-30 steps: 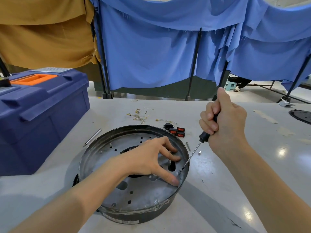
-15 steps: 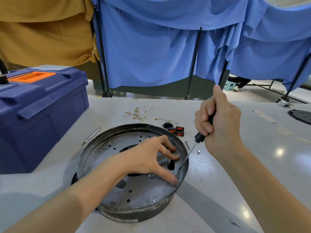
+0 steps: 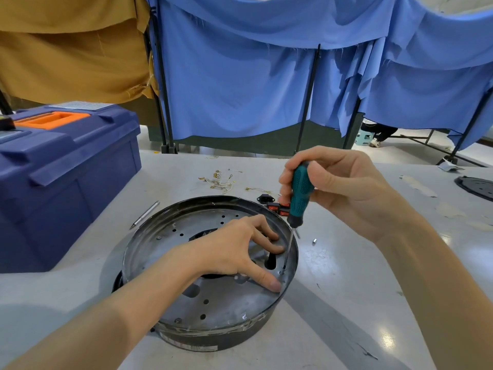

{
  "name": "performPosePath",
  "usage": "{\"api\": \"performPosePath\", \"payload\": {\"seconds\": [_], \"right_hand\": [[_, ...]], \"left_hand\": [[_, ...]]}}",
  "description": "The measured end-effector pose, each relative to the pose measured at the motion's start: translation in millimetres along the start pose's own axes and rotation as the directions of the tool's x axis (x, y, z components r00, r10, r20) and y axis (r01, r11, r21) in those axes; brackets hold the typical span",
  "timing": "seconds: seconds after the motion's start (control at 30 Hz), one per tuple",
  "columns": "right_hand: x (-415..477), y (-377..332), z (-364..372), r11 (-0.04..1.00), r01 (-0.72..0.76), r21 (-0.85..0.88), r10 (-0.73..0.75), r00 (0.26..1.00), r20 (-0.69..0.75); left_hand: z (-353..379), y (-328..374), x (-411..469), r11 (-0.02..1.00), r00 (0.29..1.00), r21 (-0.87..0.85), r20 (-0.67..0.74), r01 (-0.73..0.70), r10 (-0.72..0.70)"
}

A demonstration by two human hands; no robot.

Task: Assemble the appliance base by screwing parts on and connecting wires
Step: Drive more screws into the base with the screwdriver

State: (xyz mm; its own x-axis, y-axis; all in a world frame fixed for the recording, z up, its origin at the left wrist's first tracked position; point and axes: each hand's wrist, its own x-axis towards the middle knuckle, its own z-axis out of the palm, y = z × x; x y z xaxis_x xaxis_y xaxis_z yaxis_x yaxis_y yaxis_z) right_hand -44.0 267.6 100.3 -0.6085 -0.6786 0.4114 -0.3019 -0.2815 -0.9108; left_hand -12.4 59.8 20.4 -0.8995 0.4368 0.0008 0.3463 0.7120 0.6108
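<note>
Right hand (image 3: 344, 188) grips screwdriver (image 3: 300, 194); left hand (image 3: 229, 248) spread on base (image 3: 218, 313); toolbox (image 3: 66, 177), switches (image 3: 276, 208) nearby.

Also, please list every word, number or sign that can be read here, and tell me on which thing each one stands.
No text here can be read.
Label on the side wall of the appliance base: blurred, unreadable.
Pale plate on the toolbox lid: too small to read.
Marks on the red switches: too small to read.
Screwdriver handle: no print shows.
</note>
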Motion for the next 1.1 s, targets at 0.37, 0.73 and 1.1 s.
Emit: {"api": "performPosePath", "payload": {"seconds": [0.37,0.73,1.1], "right_hand": [[1.5,1.1,17.7,0.630,0.069,-0.773,-0.397,0.885,-0.245],[-11.7,-29.7,2.6,0.637,-0.152,-0.756,0.086,0.988,-0.126],[-9.8,-28.2,4.4,0.556,-0.086,-0.827,0.018,0.996,-0.092]], "left_hand": [[-0.2,2.6,-1.3,0.999,1.000,-0.034,-0.023,-0.021,0.020],[-0.3,1.6,-0.8,0.999,1.000,-0.047,-0.017,-0.006,0.006],[0.5,-0.2,0.0,0.998,1.000,-0.069,-0.025,-0.007,0.006]]}}
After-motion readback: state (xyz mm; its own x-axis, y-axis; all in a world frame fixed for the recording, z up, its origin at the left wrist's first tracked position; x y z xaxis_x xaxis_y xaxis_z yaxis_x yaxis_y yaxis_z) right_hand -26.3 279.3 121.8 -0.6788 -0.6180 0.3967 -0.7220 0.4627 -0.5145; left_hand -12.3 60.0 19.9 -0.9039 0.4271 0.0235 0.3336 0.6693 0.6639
